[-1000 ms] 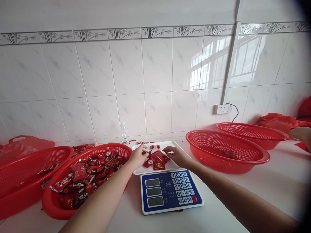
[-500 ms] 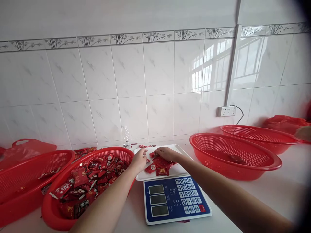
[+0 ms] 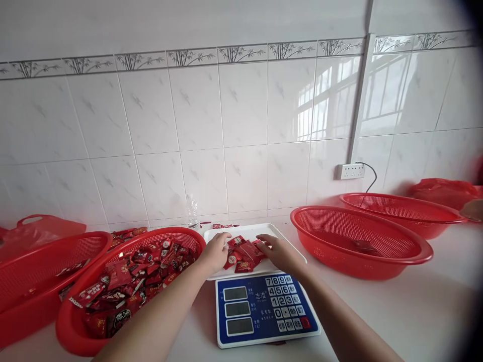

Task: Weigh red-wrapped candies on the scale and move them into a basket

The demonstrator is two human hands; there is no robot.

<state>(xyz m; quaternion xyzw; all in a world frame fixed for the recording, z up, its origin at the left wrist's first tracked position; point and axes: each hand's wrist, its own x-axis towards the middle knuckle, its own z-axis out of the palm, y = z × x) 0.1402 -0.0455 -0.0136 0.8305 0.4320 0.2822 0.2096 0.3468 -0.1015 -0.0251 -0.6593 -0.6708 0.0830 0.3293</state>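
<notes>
1. Head view: half a second earlier the right hand [image 3: 278,251] lay over the packets; by this moment it had drawn back to their right side, while the left hand [image 3: 218,253] was at their left.
2. The red packets [image 3: 246,255] lay bunched on the white tray [image 3: 247,231], in one overlapping heap between the hands. A packet seen apart at the back a second before no longer lay by itself, which suggested that the gathering was nearly complete.
3. The left fingers were loosely curled, partly spread, at the heap's edge; the right fingers were bent, with a gap before the thumb. Neither hand visibly gripped anything; whether the fingertips touched packets was hard to tell.
4. The scale [image 3: 260,314], its keypad facing the person, stood just in front of the tray.
5. Left of it, the full basket [image 3: 63,322] held many mixed packets; the far-left basket [image 3: 15,281] showed a few.
6. To the right, the nearer basket [image 3: 420,259] held a small dark-red item; the basket behind [image 3: 407,203] showed its contents poorly.
</notes>
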